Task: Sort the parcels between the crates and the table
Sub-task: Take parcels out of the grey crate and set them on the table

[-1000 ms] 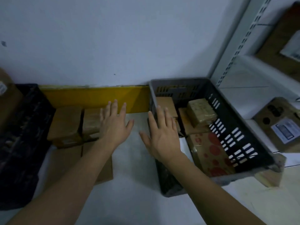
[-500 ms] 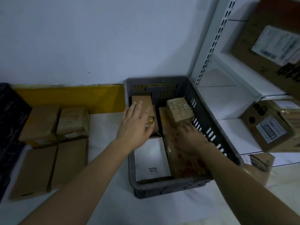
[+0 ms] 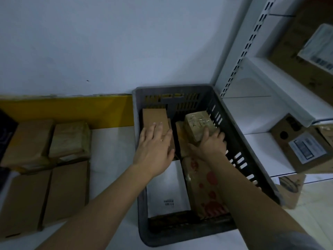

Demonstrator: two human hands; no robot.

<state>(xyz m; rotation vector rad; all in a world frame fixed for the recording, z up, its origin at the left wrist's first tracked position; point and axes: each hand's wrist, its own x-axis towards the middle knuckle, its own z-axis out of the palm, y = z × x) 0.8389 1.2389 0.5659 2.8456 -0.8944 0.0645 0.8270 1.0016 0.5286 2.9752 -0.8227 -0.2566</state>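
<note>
In the head view, our only one, we are at the pick-up step: both hands are inside the crate that stands on the table. Our right hand curls its thumb and fingers round the near end of the taped parcel, which sits high at the far right of the crate, tilted on the cartons under it. Our left hand lies flat, fingers straight and a little spread, on the brown box at the far left.

We judge the next move to be a lift of the taped parcel up past the slotted wall and across to the four boxes already lying on the table's left. The grip looks to cover only one end, so a firmer hold, or help from the left hand, may be wanted.

Our right forearm covers much of the spotted parcel. Beside it lies a white envelope, its label too small to read. What sits under the taped parcel is mostly hidden. A dark thing at the left edge is cut off; we cannot tell whether it is a second crate. The light is dim.
</note>
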